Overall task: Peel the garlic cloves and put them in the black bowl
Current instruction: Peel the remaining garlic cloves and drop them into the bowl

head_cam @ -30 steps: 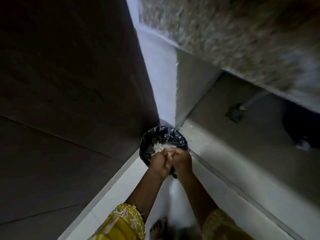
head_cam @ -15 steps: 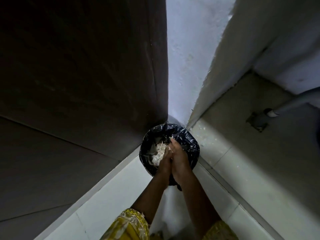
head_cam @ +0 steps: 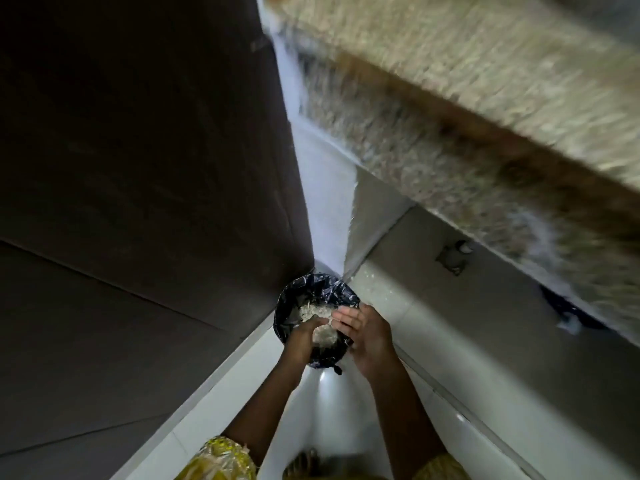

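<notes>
A small bin lined with a black plastic bag (head_cam: pixel 304 289) stands on the floor in a corner. Pale garlic skins (head_cam: pixel 313 311) lie heaped inside it. My left hand (head_cam: pixel 301 336) hovers over the bin's near left side with fingers relaxed, holding nothing that I can see. My right hand (head_cam: pixel 363 332) is above the bin's right rim, palm turned inward and fingers straight. The two hands are apart. No garlic cloves and no black bowl are in view.
A dark wooden cabinet side (head_cam: pixel 138 168) rises on the left. A speckled stone countertop edge (head_cam: pixel 485 116) overhangs at upper right, blurred. White floor tiles (head_cam: pixel 329 403) run beneath my arms. A pipe fitting (head_cam: pixel 453 256) sits in the wall on the right.
My hands were pressed together over the bin; now they have separated, with the right hand moved to the right. The camera has swung, bringing the countertop back into view.
</notes>
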